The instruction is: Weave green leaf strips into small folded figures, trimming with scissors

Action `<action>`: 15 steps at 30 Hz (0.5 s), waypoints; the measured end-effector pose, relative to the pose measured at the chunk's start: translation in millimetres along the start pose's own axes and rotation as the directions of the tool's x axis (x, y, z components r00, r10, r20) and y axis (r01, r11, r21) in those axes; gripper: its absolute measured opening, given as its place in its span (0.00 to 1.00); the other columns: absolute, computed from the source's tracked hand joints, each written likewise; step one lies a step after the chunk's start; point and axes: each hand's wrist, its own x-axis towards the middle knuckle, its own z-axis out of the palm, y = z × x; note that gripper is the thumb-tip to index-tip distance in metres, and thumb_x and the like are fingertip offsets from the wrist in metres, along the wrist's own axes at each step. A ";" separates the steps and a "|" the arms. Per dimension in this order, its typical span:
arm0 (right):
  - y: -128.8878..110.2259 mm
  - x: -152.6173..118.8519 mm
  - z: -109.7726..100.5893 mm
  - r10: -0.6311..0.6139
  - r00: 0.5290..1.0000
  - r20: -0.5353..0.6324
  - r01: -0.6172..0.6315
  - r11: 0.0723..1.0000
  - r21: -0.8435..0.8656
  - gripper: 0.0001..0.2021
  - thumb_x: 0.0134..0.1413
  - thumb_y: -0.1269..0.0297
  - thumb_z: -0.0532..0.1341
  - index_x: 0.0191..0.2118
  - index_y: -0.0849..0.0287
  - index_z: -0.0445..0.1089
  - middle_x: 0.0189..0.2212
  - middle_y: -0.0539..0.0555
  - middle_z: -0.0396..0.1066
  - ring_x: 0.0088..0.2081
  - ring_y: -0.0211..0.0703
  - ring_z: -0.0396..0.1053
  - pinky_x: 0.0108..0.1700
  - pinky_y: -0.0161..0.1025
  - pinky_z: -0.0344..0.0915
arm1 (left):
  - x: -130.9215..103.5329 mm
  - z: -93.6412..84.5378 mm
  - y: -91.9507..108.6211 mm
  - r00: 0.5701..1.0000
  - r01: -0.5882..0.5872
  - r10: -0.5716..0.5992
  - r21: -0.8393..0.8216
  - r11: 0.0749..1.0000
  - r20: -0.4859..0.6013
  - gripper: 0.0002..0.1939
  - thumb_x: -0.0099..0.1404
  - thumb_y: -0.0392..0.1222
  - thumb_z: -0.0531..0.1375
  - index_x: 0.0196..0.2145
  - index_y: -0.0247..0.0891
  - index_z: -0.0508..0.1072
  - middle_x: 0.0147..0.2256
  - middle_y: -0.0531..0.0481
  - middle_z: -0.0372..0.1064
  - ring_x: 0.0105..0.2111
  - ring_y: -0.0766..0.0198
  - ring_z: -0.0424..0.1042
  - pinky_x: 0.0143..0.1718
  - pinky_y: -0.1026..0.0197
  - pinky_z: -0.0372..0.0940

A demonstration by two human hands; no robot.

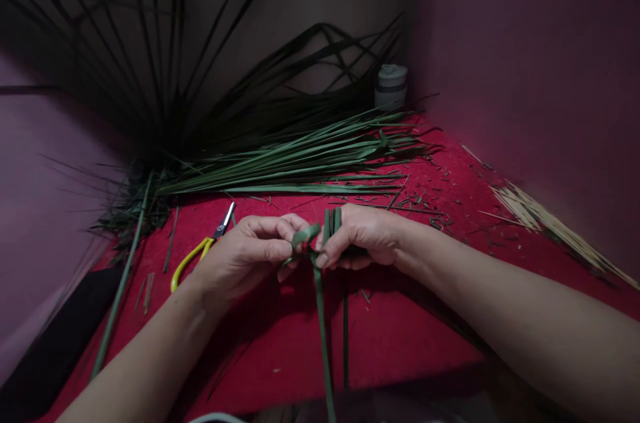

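My left hand pinches a curled loop of green leaf strip between thumb and fingers. Close beside it, my right hand is closed on the same leaf work, with several short green folded pieces standing up between its thumb and fingers. From between the hands a long leaf strip hangs down toward the bottom edge. How the strips cross at the pinch is partly hidden by the fingers. Scissors with yellow handles lie just left of my left hand, blades pointing away.
A bundle of long green leaves lies across the back of the red surface. A white lidded cup stands behind it. Pale thin sticks lie at the right, leaf scraps nearer the middle. A dark strip runs along the left.
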 end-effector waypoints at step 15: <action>-4.1 -2.4 1.5 -0.073 0.991 0.113 0.061 0.993 0.100 0.06 0.33 0.73 0.64 0.18 0.65 0.65 0.11 0.45 0.60 0.12 0.27 0.53 0.11 0.25 0.45 | -0.7 -3.4 -2.6 1.000 -0.008 0.008 -0.002 1.000 0.029 0.03 0.53 0.36 0.63 0.25 0.34 0.72 0.27 0.52 0.62 0.19 0.73 0.62 0.14 0.70 0.58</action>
